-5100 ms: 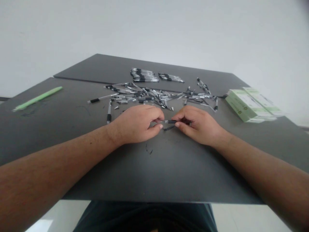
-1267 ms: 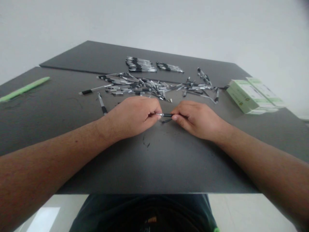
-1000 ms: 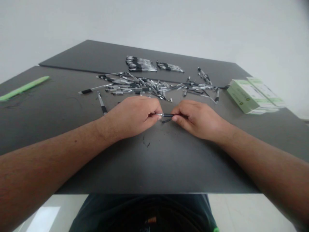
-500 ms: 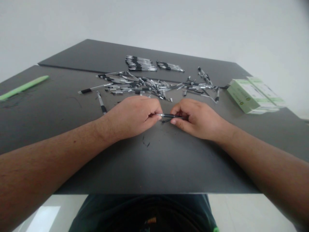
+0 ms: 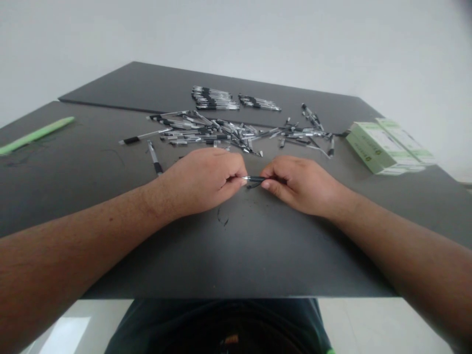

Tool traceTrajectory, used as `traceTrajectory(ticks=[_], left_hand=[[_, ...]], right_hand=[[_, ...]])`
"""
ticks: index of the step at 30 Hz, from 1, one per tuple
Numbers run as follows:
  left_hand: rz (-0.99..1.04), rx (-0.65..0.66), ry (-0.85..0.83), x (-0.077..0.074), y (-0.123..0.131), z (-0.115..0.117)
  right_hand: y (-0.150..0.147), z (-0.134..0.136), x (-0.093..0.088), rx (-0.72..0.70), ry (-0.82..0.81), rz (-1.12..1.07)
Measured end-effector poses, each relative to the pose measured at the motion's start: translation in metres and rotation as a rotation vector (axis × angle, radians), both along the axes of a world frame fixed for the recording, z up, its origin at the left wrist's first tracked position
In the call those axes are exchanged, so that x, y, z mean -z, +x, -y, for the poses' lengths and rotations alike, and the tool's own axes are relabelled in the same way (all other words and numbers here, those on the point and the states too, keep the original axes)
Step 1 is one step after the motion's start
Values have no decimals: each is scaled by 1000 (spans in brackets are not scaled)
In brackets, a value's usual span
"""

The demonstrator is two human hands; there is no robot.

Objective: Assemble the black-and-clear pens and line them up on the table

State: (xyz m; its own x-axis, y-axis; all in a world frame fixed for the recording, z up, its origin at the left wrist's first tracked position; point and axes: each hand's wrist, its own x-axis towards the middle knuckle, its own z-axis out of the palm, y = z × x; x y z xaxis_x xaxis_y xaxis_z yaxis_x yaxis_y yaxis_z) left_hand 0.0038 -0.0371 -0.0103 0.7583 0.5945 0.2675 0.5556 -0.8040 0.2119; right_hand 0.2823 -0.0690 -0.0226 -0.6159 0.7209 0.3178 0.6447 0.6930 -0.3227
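Note:
A pen with a black grip (image 5: 254, 179) spans the gap between my two hands, lying roughly level. My left hand (image 5: 210, 181) is closed on its left end, thumb and forefinger pinching near the silvery part. The fingers of my right hand (image 5: 297, 184) pinch the black part at the other end. Both ends of the pen are hidden inside the hands. Just beneath it, a small dark piece (image 5: 252, 186) shows by the right fingertips. Beyond the hands lies a loose heap of clear and black pens (image 5: 221, 130).
Two rows of pens (image 5: 214, 98) lie further back on the dark table (image 5: 236, 265). White and green boxes (image 5: 387, 146) stand at the right, a green stick (image 5: 39, 133) lies at the far left. One pen (image 5: 155, 158) is near my left wrist. Black scraps (image 5: 222, 219) lie in front.
My right hand's fingers have closed in tighter round the pen, and less of its black part shows between the hands. My left hand has barely moved.

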Motion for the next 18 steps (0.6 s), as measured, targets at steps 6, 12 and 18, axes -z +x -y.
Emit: traceTrajectory(ticks=[6,12,18], left_hand=[[7,18,13,1,0,0],[16,61,36,4,-1,-1],[26,74,45,4,-3,-3]], right_hand=[[0,1,2,-8,-3,-19],[-2,2,-1,-4,-56,10],[-1,1,0,6,-50,-12]])
